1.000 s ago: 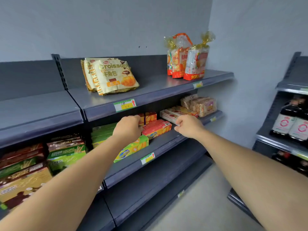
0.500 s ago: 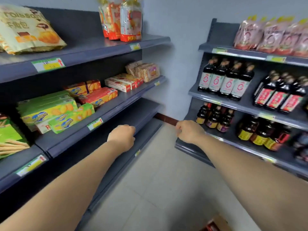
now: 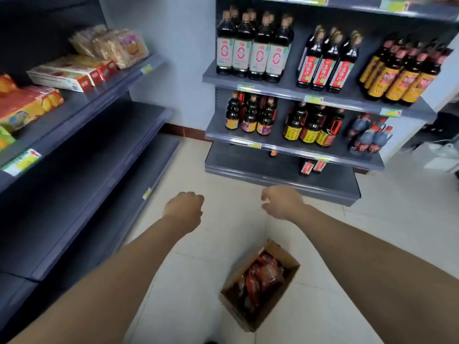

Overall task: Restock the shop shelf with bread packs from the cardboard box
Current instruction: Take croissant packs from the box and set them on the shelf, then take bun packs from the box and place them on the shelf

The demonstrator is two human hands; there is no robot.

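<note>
Empty-handed on both sides: I see my left hand [image 3: 183,207] clenched, right hand [image 3: 282,202] loosely curled. Bread packs [image 3: 265,273] lie in the cardboard box [image 3: 282,253] on the floor below, between my forearms.

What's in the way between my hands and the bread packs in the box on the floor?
Nothing visible. The left hand and right hand are both empty, held over bare floor tiles. The cardboard box stands open-topped on the floor nearer you, with the bread packs lying uncovered inside.

One cardboard box [image 3: 282,253], one left hand [image 3: 185,207], one right hand [image 3: 282,203], two shelf units [image 3: 82,145] [image 3: 280,175].
</note>
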